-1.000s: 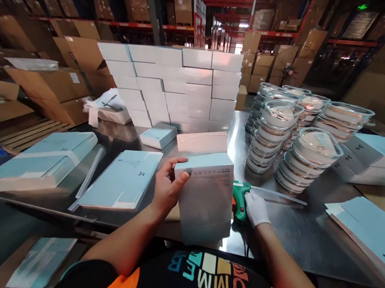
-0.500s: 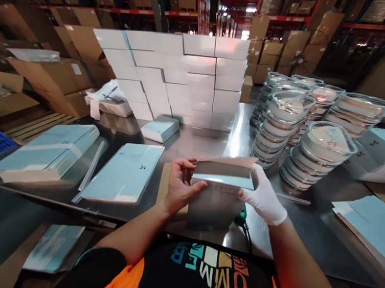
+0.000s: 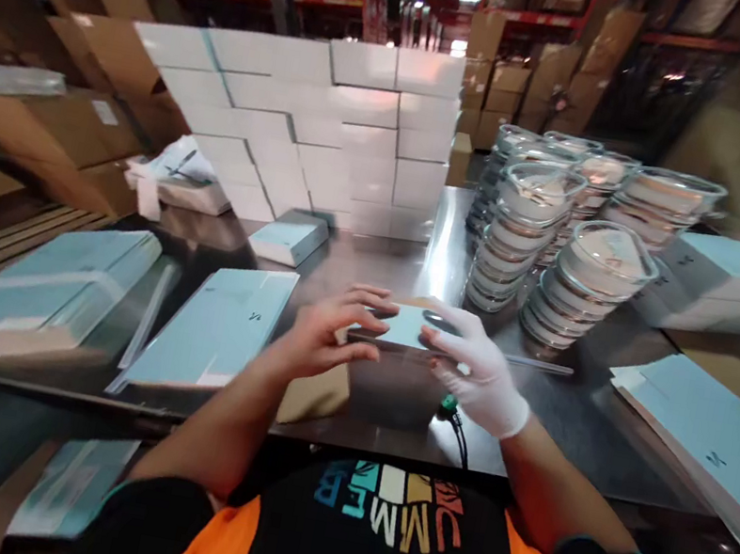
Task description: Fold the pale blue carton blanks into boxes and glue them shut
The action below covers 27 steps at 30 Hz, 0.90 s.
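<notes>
Cupping box (image 3: 406, 326) | top pale blue, front edge dark | hands (image 3: 324, 331) (image 3: 482, 378) part-curled at its ends, grip unclear

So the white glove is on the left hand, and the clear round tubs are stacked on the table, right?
No, the head view shows the white glove on the right hand. The clear round tubs are stacked on the table, yes.

The metal table (image 3: 573, 423) is shiny. On it, left to right, lie a strapped bundle (image 3: 45, 291), a clear strip (image 3: 148, 314), flat blue cartons (image 3: 211, 325), a small box (image 3: 289, 237) before a wall of white boxes (image 3: 358, 137), brown card (image 3: 315, 394), a mostly hidden green tool (image 3: 448, 406) with a cord (image 3: 460, 438), stacked tubs (image 3: 525, 233) and more flat cartons (image 3: 714, 438).
</notes>
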Each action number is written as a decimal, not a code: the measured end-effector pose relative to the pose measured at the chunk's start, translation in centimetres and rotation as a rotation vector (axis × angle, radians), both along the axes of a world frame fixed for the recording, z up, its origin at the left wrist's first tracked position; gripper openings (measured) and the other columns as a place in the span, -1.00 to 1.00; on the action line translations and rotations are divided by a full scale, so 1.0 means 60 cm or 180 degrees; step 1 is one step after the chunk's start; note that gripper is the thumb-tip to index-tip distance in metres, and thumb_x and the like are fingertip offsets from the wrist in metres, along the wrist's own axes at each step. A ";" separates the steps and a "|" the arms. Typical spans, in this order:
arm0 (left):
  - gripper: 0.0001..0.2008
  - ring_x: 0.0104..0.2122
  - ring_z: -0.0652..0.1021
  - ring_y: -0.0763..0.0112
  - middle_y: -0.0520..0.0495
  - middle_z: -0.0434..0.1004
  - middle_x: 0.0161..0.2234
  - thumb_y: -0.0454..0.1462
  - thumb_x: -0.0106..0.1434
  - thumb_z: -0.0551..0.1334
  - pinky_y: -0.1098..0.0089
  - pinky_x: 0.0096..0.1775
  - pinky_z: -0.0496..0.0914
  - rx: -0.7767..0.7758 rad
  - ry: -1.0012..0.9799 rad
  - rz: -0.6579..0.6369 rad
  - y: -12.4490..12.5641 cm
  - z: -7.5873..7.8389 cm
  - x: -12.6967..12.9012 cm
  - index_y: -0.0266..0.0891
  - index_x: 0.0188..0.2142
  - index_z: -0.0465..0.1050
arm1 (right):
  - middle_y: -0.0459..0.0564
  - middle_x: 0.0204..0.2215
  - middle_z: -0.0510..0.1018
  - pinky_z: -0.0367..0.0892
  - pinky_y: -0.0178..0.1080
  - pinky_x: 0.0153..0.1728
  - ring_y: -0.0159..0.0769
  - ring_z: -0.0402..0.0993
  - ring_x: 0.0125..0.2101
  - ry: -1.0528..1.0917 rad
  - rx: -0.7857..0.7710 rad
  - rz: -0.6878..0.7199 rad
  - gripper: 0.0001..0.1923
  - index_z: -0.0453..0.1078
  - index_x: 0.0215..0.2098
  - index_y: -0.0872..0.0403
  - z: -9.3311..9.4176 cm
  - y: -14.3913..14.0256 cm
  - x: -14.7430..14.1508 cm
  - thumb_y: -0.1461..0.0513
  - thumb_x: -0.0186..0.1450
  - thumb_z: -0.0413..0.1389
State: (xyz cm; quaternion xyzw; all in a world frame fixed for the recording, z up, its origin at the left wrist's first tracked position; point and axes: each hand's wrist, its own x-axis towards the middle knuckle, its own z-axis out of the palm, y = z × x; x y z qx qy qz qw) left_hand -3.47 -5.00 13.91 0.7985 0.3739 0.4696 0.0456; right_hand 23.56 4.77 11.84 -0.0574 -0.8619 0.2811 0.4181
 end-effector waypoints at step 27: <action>-0.19 -0.10 0.68 0.23 -0.03 0.70 -0.04 -0.24 -0.15 0.68 0.24 -0.07 0.66 -0.1888 -0.4249 0.0305 0.003 -0.135 -0.011 -0.05 0.12 0.52 | 0.33 0.18 0.65 0.07 0.17 0.40 -0.05 0.42 0.31 -0.0715 0.1465 -0.3495 -0.71 0.51 0.08 0.35 0.259 0.310 0.050 0.31 0.61 0.01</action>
